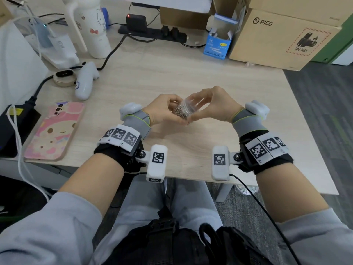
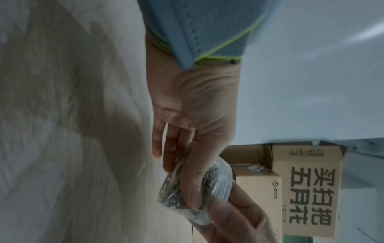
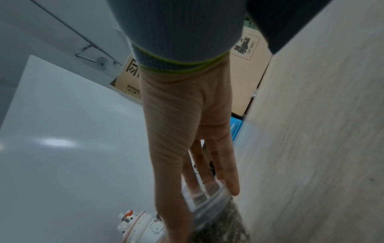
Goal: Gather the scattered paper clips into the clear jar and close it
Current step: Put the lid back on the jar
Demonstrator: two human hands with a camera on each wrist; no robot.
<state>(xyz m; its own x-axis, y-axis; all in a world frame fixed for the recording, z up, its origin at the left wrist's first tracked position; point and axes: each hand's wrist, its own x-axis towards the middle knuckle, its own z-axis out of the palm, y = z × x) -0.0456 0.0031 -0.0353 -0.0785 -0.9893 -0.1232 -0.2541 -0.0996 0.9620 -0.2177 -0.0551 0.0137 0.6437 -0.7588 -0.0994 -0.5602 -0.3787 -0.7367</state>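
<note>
At the left edge of the desk (image 1: pixel 219 77) lay a pink phone case (image 1: pixel 55 131), with a white controller (image 1: pixel 86 81) just beyond it, well apart from my work. My left hand (image 1: pixel 164 109) was curled round the body of the clear jar (image 1: pixel 183 109), held tilted on its side above the desk, the paper clips (image 1: pixel 178 111) heaped inside it. My right hand (image 1: pixel 214 106) gripped the lid (image 3: pixel 207 199) at the jar's mouth, fingers and thumb wrapped round its rim. I saw no loose clips on the wood, so I judged gathering done and closing under way. The risk, I thought, lay in the tilt: if the lid sat crooked or slipped from my fingers, the clips would have spilled back out. A blue carton (image 1: pixel 217 43) and a PICO box (image 1: pixel 282 39) stood far right.
</note>
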